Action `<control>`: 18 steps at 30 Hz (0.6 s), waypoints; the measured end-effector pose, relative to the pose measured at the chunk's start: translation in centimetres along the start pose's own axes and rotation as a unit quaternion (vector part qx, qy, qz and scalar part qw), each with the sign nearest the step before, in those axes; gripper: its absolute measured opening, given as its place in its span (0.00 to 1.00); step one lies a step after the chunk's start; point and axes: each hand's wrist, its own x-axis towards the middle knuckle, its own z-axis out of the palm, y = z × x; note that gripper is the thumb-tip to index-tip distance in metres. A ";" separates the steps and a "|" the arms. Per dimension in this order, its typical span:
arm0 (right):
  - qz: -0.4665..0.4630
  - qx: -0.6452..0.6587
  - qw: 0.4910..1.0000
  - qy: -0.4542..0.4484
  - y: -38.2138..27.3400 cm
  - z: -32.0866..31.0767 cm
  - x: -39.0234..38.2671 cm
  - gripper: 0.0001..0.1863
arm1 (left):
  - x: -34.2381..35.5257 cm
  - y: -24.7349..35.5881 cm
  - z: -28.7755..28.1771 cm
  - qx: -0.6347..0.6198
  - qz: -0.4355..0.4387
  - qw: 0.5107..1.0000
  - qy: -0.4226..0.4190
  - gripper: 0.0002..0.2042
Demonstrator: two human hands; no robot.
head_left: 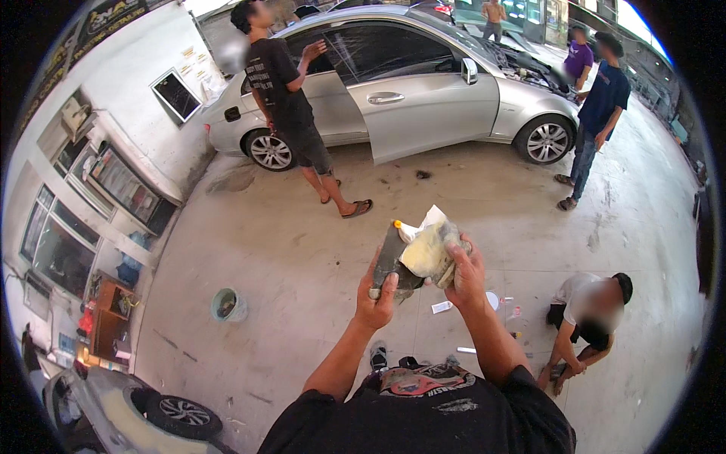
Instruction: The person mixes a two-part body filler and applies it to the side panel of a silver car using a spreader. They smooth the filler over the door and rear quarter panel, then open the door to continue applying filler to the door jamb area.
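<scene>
Clock directions are taken from the two hands, with 12 o'clock at the top. The left hand is closed on a dark flat board, thumb on its near face. The right hand grips a crumpled wrap (cloth or film; cannot tell), which overlaps the board's 3 o'clock edge in this view. Both items are held above the concrete floor. Floor extends toward 12 o'clock, up to a silver car. A bucket stands well apart at 9 o'clock; a crouching person is at 4 o'clock. Board: matte, straight-edged. Wrap: soft, folded, stained yellow; a white piece projects at 12 o'clock.
</scene>
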 end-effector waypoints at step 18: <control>-0.289 -0.550 0.632 -0.463 -0.3 3.2 -0.7 0.26 | -4.3 4.5 -4.5 -0.443 -0.210 0.860 0.143 0.18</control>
